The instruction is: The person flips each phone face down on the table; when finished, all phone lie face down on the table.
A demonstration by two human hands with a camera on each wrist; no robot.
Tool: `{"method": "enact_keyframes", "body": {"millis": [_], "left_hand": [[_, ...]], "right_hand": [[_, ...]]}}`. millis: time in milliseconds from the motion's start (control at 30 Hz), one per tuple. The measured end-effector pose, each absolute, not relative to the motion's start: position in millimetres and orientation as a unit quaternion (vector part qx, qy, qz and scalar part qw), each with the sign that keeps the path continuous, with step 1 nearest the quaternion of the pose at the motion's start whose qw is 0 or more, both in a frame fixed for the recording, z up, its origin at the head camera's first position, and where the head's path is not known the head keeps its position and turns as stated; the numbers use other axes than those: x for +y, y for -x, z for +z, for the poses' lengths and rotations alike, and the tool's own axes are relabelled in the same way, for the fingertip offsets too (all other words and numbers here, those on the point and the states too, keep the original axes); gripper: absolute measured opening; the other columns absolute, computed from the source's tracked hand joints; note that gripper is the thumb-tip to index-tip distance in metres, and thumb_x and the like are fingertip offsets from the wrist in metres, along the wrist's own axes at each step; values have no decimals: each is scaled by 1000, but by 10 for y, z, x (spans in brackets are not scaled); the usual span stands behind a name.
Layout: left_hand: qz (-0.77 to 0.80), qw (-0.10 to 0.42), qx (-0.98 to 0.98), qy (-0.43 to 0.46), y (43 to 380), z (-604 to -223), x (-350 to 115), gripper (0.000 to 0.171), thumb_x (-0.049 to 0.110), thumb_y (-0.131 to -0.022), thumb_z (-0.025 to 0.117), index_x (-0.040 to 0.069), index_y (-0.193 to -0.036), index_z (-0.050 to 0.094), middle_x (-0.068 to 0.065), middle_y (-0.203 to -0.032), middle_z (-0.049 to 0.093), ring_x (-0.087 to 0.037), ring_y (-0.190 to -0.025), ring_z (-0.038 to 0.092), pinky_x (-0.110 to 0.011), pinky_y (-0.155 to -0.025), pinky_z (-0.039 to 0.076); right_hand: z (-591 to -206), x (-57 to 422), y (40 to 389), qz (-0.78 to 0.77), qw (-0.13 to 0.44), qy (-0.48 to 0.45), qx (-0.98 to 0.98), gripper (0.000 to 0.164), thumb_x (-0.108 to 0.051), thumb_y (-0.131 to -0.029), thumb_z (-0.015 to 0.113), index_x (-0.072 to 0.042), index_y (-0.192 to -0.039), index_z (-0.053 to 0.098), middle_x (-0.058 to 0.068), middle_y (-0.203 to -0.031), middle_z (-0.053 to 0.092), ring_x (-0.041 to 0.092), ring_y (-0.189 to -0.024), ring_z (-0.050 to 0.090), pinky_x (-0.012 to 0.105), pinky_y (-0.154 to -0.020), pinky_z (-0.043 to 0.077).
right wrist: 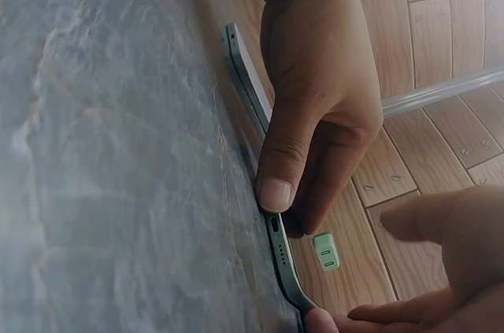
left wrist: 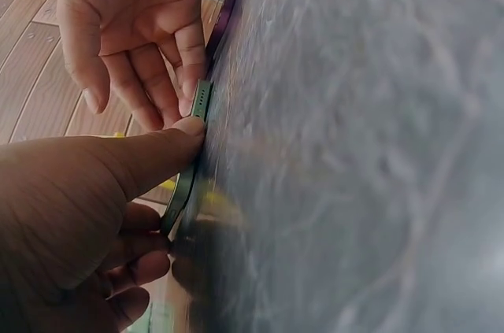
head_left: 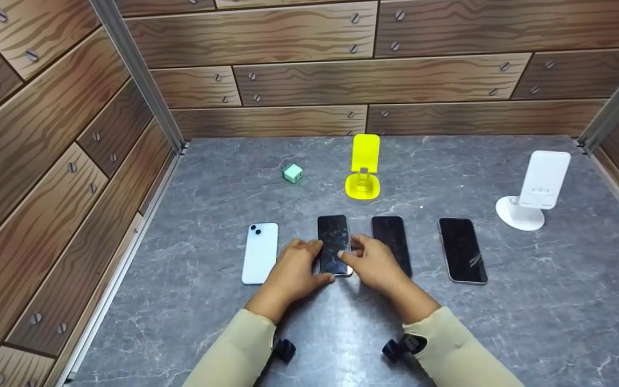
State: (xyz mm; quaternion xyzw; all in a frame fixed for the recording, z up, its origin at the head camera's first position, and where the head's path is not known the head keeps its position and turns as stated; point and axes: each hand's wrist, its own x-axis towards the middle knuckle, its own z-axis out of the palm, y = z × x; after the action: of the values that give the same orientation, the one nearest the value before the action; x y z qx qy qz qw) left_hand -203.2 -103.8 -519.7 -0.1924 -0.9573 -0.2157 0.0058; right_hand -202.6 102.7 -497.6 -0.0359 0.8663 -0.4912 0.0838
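Phone pinched by left hand, right hand spread, yellow stand behind, phones alongside

- Toward the back, a yellow stand on its rounded base, plate raised.
- Well off to the right, a white stand with a round foot and a tilted plate.
- Left of the yellow one, a small pale-green block; two slots show on it in the right wrist view.
- Closer to me, a pale-blue phone lying face down, two lenses in its corner.
- Farther right, a dark phone, screen up, and an end phone, also screen up, streaked with pale reflections.
- Underneath, the grey marbled worktop, a white speck on it.
- All round, plank-patterned walls dotted with screw heads, and grey metal posts at the corners.
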Motion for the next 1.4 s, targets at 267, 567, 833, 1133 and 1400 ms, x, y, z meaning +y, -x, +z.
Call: {"method": "enact_keyframes", "body": {"millis": [267, 567, 833, 1133, 1400], "left_hand": [[-243, -5, -951, 190, 2043, -5180, -1106, 76, 50, -92, 87, 5, -150, 67, -12, -146, 71, -31, -131, 64, -46, -115, 52], [-275, -12, -943, 187, 2038, -5193, -1162, 72, 48, -91, 88, 11, -149, 68, -10, -139, 75, -28, -127, 66, -45, -112, 54], [-254, 12, -945, 208, 2057, -5205, -1151, 68, 46, -91, 89, 8, -145, 71, -10, -139, 76, -31, -126, 68, -45, -111, 55], [-291, 9, -943, 161, 2117, -4934, -1086, 65, 45, -100, 78, 6, -151, 66, -16, -133, 77, -35, -123, 71, -51, -107, 57], [-242, 111, -960, 87, 2265, -4540, -850, 65, 50, -104, 72, 6, -151, 64, -18, -101, 81, -38, -90, 77, -54, -82, 63]], "right_hand": [[-4967, 1016, 2082, -591, 92, 20, 801, 63, -5, -101, 71, 17, -154, 47, 34, -148, 61, 45, -136, 63, 51, -118, 51], [-4956, 1055, 2055, -530, 103, 24, 841, 33, -7, -94, 83, 6, -123, 76, 10, -101, 77, 15, -80, 73, 27, -73, 60], [-5009, 971, 1984, -521, 73, -5, 851, 10, -3, -90, 81, -2, -99, 77, -1, -79, 75, 9, -57, 65, 22, -50, 51], [-5006, 941, 1916, -477, 7, -13, 879, 15, -5, -86, 81, -4, -101, 78, -2, -80, 77, 9, -66, 67, 27, -65, 55], [-5000, 793, 1729, -380, -124, 57, 915, 20, -8, -83, 82, -7, -103, 76, 0, -89, 76, 20, -80, 72, 45, -78, 59]]}}
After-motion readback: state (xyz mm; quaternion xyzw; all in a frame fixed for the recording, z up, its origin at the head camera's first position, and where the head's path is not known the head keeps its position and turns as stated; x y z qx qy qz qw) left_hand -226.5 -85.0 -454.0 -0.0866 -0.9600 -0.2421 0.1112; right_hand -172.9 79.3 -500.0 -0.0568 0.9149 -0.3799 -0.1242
